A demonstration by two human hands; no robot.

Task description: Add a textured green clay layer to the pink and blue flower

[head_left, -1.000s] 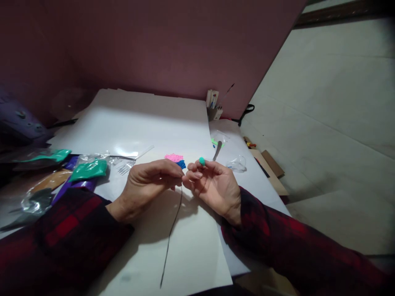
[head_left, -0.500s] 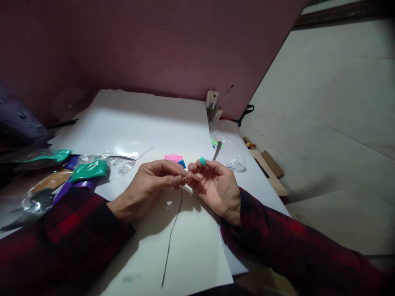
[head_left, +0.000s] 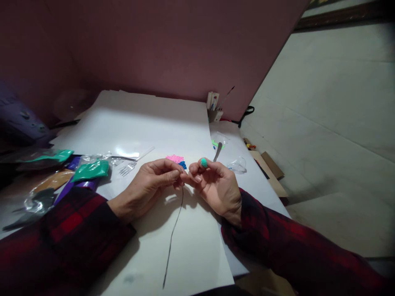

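My right hand (head_left: 217,185), palm up, pinches a small ball of green modelling clay (head_left: 204,163) between thumb and forefinger. Another of its fingers reaches across to the fingertips of my left hand (head_left: 154,183). There the left thumb and forefinger are pressed together; whatever lies between them is too small or hidden to name. Both hands are above a white sheet of paper (head_left: 185,255). Beyond them, a bumpy pink clay patch (head_left: 175,158) and a blue clay patch (head_left: 183,165) show on the sheet. A thin dark line (head_left: 171,238) runs down the paper from below the hands.
Bags of clay, among them a green one (head_left: 91,170), crowd the left side. A clear plastic fork (head_left: 128,167) lies beyond my left hand. To the right are a metal handle (head_left: 218,151) and crumpled clear plastic (head_left: 237,165). Large white sheets (head_left: 138,119) cover the back.
The left fingertips have shifted slightly left along the right hand's outstretched finger. The green clay stays in the right pinch. The view has moved a little.
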